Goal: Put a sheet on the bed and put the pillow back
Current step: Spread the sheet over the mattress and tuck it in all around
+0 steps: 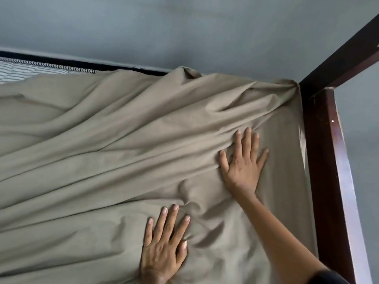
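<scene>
A beige sheet [123, 140] covers most of the bed, heavily wrinkled, with long folds running from lower left up to the far right corner, where it is bunched against the bedpost. My left hand [164, 244] lies flat on the sheet near the bottom, fingers spread. My right hand [244, 165] presses flat on the sheet further up, close to the bed's right edge, fingers apart. Neither hand grips the cloth. A patch of bare striped mattress [24, 71] shows at the far left corner. No pillow is in view.
A dark wooden bed frame rail [332, 171] runs down the right side, with a post [344, 56] rising at the far right corner. A dark rail [82, 63] lines the far edge against a grey-blue wall [184, 27].
</scene>
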### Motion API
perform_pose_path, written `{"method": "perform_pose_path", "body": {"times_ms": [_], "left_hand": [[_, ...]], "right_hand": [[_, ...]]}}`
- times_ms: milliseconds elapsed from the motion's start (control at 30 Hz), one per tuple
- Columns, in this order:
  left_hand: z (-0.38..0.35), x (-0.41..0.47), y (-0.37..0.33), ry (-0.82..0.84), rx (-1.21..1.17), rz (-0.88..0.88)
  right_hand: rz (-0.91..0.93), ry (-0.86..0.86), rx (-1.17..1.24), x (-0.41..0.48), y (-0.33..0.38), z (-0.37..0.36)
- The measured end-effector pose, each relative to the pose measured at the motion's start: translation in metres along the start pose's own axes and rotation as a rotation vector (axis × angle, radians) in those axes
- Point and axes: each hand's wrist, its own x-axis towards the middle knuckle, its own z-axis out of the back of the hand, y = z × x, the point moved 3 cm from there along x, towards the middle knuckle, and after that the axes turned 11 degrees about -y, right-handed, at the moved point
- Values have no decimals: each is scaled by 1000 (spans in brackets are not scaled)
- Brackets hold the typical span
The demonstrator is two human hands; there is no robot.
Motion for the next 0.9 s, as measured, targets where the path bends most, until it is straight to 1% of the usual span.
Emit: {"method": "perform_pose_path", "body": {"times_ms": [100,133,167,233,267,300,333,367,400,433,467,500,567,600,633,667,733,767,833,900], "left_hand": [[21,15,-6,-7,-109,36],[30,27,-2,-49,-192,56],[40,45,8,-138,-274,94],[54,95,41,-301,-381,246],[61,124,62,-359,-383,357],[64,154,86,-383,-363,483],[60,182,110,-347,-339,619],[46,207,137,-249,-322,729],[31,228,161,-112,-327,797],[21,247,175,7,-370,826],[16,266,188,47,-407,840],[20,285,196,17,-388,839],[41,339,206,-147,-182,762],[55,372,211,-213,-107,693],[68,400,213,-215,-121,624],[72,424,219,-167,-185,554],[61,445,223,-1,-285,474],[49,443,222,79,-323,457],[24,423,205,169,-406,459],[3,393,168,245,-399,368]], "right_hand": [[-18,-34,-11,1,0,-7],[-25,-35,-8,0,1,-9],[-26,-35,-9,-2,2,-10],[-27,-59,-28,-2,2,-11],[-27,-64,-34,-1,2,-12],[-30,-65,-38,0,1,-13],[-33,-68,-45,1,1,-13],[-35,-77,-52,1,1,-14],[-43,-80,-53,0,0,-15],[-55,-89,-46,-1,-1,-15],[-66,-106,-38,-1,-1,-16],[-73,-130,-33,-2,-2,-16],[-90,-161,-26,-2,-2,-19],[-98,-171,-28,-1,-3,-20],[-98,-177,-31,-1,-4,-21],[-93,-176,-34,-1,-3,-21],[-94,-173,-37,0,-3,-20],[-95,-180,-39,0,-4,-19],[-100,-187,-42,1,-3,-19],[-102,-190,-45,0,-3,-21]]}}
